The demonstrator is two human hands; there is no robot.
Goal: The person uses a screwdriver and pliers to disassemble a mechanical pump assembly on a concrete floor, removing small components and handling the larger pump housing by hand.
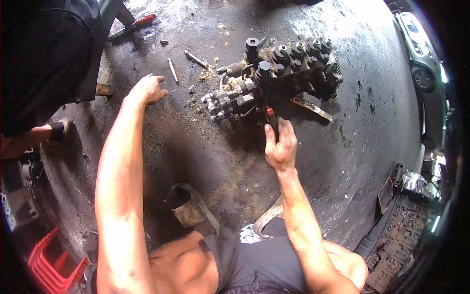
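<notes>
A greasy fuel injection pump (293,73) lies on the dark floor in front of me, a row of threaded fittings along its top. My right hand (282,149) is closed round a slim dark tool with a red part (270,112), whose tip reaches the pump's near side; the tip itself is hard to make out. Off to the left, my left hand (148,90) hovers low over the floor, fingers apart, with nothing visible in it. Closest to it lies a long bolt (172,70). A second, thicker bolt (196,59) lies between that one and the pump.
A flat perforated metal strip (313,109) lies right of the pump. Far left, a person in dark clothing (54,54) is beside a red-handled tool (133,26). Red plastic furniture (54,262) stands lower left, a dirty engine part (399,240) lower right, a car (421,59) far right.
</notes>
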